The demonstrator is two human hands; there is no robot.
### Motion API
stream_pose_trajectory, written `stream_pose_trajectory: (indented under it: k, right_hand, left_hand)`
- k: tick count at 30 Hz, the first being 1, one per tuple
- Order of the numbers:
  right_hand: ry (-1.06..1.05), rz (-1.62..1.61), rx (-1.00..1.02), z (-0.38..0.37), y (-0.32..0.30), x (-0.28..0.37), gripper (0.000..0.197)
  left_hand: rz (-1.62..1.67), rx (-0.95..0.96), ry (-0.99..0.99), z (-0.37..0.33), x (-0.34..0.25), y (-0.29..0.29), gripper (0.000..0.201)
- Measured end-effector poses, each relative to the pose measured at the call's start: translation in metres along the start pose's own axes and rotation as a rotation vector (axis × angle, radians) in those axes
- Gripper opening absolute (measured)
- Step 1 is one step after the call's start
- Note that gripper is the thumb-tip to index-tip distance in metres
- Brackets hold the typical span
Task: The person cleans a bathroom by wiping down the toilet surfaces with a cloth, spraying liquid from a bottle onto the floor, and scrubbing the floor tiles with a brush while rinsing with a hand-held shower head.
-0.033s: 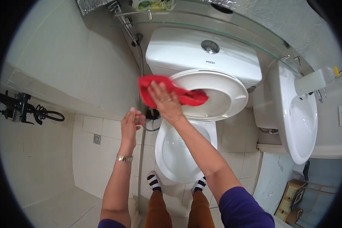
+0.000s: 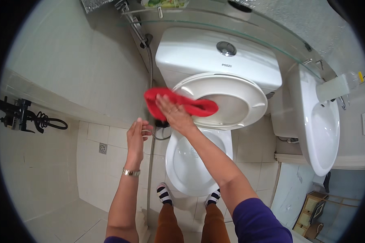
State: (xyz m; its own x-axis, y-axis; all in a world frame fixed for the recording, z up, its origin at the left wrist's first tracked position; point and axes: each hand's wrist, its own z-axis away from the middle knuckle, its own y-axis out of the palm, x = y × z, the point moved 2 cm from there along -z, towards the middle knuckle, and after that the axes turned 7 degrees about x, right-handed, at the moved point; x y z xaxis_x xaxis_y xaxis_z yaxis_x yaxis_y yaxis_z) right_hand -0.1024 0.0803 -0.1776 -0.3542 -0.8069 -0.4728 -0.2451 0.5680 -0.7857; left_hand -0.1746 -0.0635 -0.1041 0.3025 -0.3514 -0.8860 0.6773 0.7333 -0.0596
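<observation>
My right hand (image 2: 175, 115) lies over a red cloth (image 2: 158, 106), its fingers stretched across it and holding it at the left edge of the raised toilet seat (image 2: 253, 97). One folded end of the cloth reaches over the seat's opening. To the left, my left hand (image 2: 137, 130) hovers with nothing in it, fingers loosely bent and apart, near the grey hose. Below the seat is the white toilet bowl (image 2: 178, 162), uncovered. Behind it stands the white cistern (image 2: 182, 46) with a round flush button (image 2: 226, 48) on top. The palm under my right hand is hidden.
A white washbasin (image 2: 322, 133) is on the right, with a clear bottle (image 2: 334, 88) on it. A glass shelf (image 2: 215, 25) runs above the cistern. A metal hose (image 2: 151, 67) hangs at the left wall. My feet stand before the bowl, and a floor drain (image 2: 103, 148) lies left.
My right hand and the red cloth have shifted slightly left and down along the seat's edge. My left hand has moved a little to the left and down.
</observation>
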Motion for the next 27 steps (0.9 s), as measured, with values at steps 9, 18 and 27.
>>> stream_pose_trajectory:
  k: [9,18,27]
  right_hand:
    - [-0.71,0.434,0.136,0.117,0.115,-0.012,0.051]
    - [-0.28,-0.116,-0.083,0.054,-0.069,-0.201,0.054]
    - [1.11,-0.705,-0.461,0.175,0.029,-0.148,0.046]
  left_hand:
    - [-0.193,0.109,0.114,0.014,0.053,-0.004,0.034]
    - [-0.86,0.058,1.246,-0.003,-0.126,0.145,0.036]
    - [-1.314,0.39,1.58,-0.062,-0.145,0.187,0.04]
